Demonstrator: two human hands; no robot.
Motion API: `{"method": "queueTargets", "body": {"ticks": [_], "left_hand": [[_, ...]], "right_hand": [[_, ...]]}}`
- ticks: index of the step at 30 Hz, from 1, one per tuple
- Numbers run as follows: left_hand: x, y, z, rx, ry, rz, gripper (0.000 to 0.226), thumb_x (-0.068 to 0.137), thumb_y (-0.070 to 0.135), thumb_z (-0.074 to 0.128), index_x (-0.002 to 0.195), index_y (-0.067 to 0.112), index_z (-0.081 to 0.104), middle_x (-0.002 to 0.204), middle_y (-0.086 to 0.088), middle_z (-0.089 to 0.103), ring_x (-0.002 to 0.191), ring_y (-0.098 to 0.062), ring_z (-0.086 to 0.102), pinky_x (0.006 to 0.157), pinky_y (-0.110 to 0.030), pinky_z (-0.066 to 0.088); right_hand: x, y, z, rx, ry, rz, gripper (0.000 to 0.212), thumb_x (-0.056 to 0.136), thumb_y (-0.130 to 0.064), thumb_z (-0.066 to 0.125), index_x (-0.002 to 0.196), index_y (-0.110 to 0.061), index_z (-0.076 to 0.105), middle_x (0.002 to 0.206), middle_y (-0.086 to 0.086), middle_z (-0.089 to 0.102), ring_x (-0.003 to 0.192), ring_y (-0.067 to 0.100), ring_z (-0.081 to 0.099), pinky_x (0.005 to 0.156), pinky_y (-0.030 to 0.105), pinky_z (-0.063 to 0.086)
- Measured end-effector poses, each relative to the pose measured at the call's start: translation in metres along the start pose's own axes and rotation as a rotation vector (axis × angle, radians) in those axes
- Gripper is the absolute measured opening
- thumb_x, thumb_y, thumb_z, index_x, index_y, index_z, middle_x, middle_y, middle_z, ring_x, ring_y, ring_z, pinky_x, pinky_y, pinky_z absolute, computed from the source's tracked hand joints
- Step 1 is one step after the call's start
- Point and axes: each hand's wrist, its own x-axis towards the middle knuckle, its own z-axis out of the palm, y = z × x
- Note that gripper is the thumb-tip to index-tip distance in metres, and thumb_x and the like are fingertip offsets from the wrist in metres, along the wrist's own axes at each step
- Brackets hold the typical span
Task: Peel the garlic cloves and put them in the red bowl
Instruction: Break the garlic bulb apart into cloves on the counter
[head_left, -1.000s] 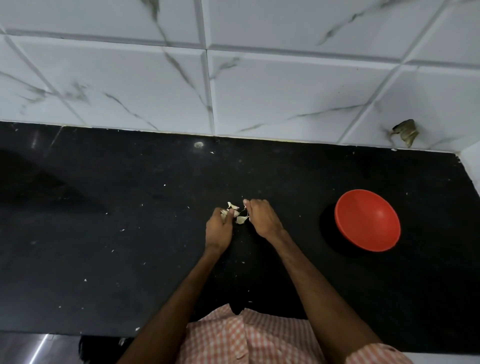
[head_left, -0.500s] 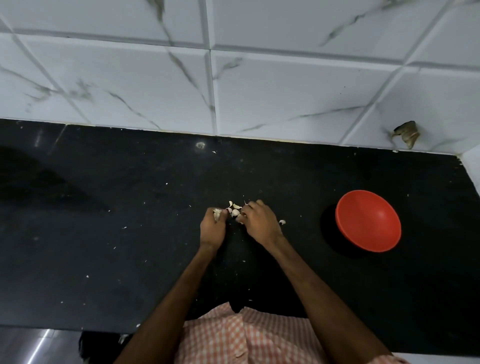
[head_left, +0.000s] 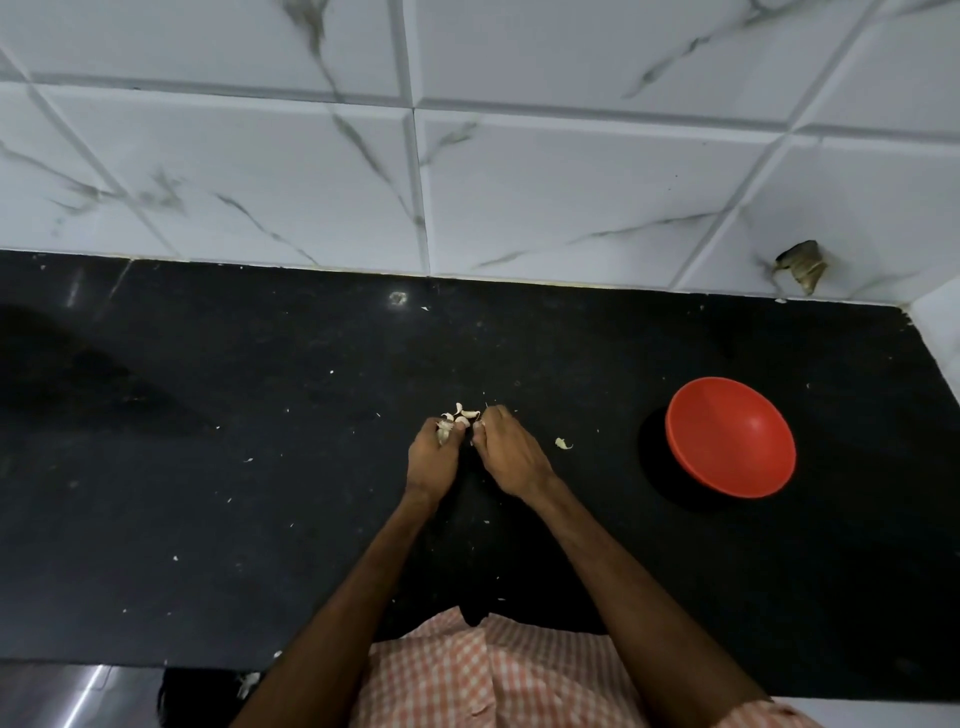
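Looking down from the head view, both hands are seen close together over the middle of the black table (head_left: 208, 467). The left hand (head_left: 434, 457) is closed: its fingers are curled round a garlic clove (head_left: 443, 430), which shows pale between thumb and fingers. The right hand (head_left: 511, 457) is likewise curled, and a small pale piece (head_left: 479, 425) is pinched at its fingertips. Whether this piece is skin or clove cannot be told. The two sets of fingertips are held just beside each other, nearly touching.

A small cluster of loose cloves (head_left: 464, 413) is noted on the table just beyond the fingertips, on the wall side. One peel scrap (head_left: 562, 443) lies on the table just to the right of the right hand, apart from it. Fine pale flecks are scattered over the table surface.

The red bowl (head_left: 730, 441) is set upright on the table, well apart to the right of the hands. Its inner wall is seen as plain red.

Behind the table a white marbled tile wall (head_left: 571, 182) is recorded, with a broken spot (head_left: 802, 267) in one tile near the right corner. A checked orange-and-white shirt (head_left: 493, 675) is seen at the bottom edge, between the forearms.
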Motion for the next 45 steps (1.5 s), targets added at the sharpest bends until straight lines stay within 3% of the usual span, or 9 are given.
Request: {"method": "queueTargets", "body": {"ticks": [7, 12, 16, 23, 27, 30, 34, 38, 45], "left_hand": [[0.013, 0.003, -0.011, 0.025, 0.063, 0.04, 0.015, 0.102, 0.022, 0.058, 0.102, 0.007, 0.062, 0.088, 0.004, 0.065, 0.081, -0.011, 0.058, 0.067, -0.02, 0.043], [0.029, 0.007, -0.02, 0.112, 0.033, 0.086, 0.012, 0.102, 0.014, 0.057, 0.111, 0.008, 0.062, 0.104, -0.003, 0.066, 0.097, -0.018, 0.062, 0.083, -0.026, 0.046], [0.038, 0.008, -0.024, 0.225, -0.049, 0.103, 0.015, 0.1, 0.021, 0.061, 0.114, 0.015, 0.059, 0.112, -0.004, 0.067, 0.101, -0.018, 0.063, 0.083, -0.03, 0.049], [0.033, 0.009, -0.025, 0.687, -0.197, 0.32, 0.034, 0.088, 0.041, 0.075, 0.115, 0.025, 0.061, 0.112, 0.005, 0.065, 0.103, -0.018, 0.061, 0.081, -0.037, 0.049], [0.035, 0.011, -0.014, 0.949, -0.225, 0.509, 0.034, 0.101, 0.036, 0.054, 0.129, 0.017, 0.052, 0.122, -0.005, 0.06, 0.109, -0.026, 0.062, 0.084, -0.045, 0.054], [0.036, 0.012, -0.008, 1.149, -0.225, 0.618, 0.025, 0.1, 0.029, 0.057, 0.119, 0.012, 0.054, 0.114, -0.007, 0.063, 0.101, -0.025, 0.066, 0.073, -0.04, 0.057], [0.042, 0.011, -0.006, 1.328, -0.286, 0.649, 0.026, 0.073, 0.023, 0.087, 0.079, 0.016, 0.063, 0.071, -0.001, 0.062, 0.058, -0.013, 0.064, 0.037, -0.025, 0.046], [0.047, 0.012, 0.0, 1.349, -0.293, 0.699, 0.02, 0.107, 0.016, 0.038, 0.118, 0.007, 0.053, 0.117, -0.013, 0.064, 0.106, -0.028, 0.065, 0.076, -0.039, 0.057], [0.043, 0.014, -0.004, 1.108, -0.246, 0.547, 0.025, 0.108, 0.032, 0.039, 0.119, 0.012, 0.05, 0.122, -0.007, 0.062, 0.112, -0.027, 0.06, 0.079, -0.043, 0.052]], "right_hand": [[0.003, 0.004, -0.002, -0.042, -0.108, -0.009, 0.021, 0.103, -0.012, 0.05, 0.118, -0.006, 0.063, 0.121, 0.014, 0.062, 0.11, 0.034, 0.061, 0.087, 0.043, 0.046], [0.008, 0.006, -0.008, -0.02, -0.049, -0.003, 0.027, 0.103, -0.026, 0.056, 0.116, -0.007, 0.071, 0.118, 0.012, 0.066, 0.11, 0.03, 0.06, 0.09, 0.039, 0.047], [0.01, 0.007, -0.015, 0.013, -0.093, 0.0, 0.032, 0.097, 0.0, 0.058, 0.128, -0.005, 0.065, 0.123, 0.015, 0.064, 0.116, 0.03, 0.058, 0.098, 0.041, 0.047], [0.009, 0.006, -0.021, -0.028, -0.02, 0.086, 0.024, 0.102, -0.018, 0.058, 0.121, -0.008, 0.048, 0.105, 0.013, 0.069, 0.095, 0.029, 0.069, 0.072, 0.035, 0.048], [0.014, 0.003, -0.019, -0.204, -0.057, 0.049, 0.022, 0.102, -0.017, 0.056, 0.121, -0.006, 0.057, 0.117, 0.014, 0.064, 0.105, 0.031, 0.065, 0.08, 0.037, 0.049], [0.013, -0.001, -0.012, -0.286, -0.094, 0.05, 0.027, 0.102, -0.016, 0.05, 0.126, -0.004, 0.056, 0.127, 0.014, 0.057, 0.112, 0.03, 0.061, 0.09, 0.039, 0.05], [0.011, -0.008, -0.003, -0.444, -0.191, -0.018, 0.028, 0.105, -0.017, 0.043, 0.124, -0.003, 0.059, 0.125, 0.016, 0.059, 0.108, 0.03, 0.065, 0.085, 0.041, 0.054], [0.013, -0.005, -0.001, -0.433, -0.217, -0.019, 0.026, 0.106, -0.015, 0.043, 0.123, -0.007, 0.061, 0.124, 0.014, 0.062, 0.108, 0.029, 0.065, 0.086, 0.042, 0.055], [0.012, 0.003, -0.005, -0.265, -0.154, 0.079, 0.023, 0.108, -0.017, 0.045, 0.12, -0.005, 0.061, 0.12, 0.015, 0.063, 0.108, 0.033, 0.064, 0.086, 0.043, 0.05]]}}
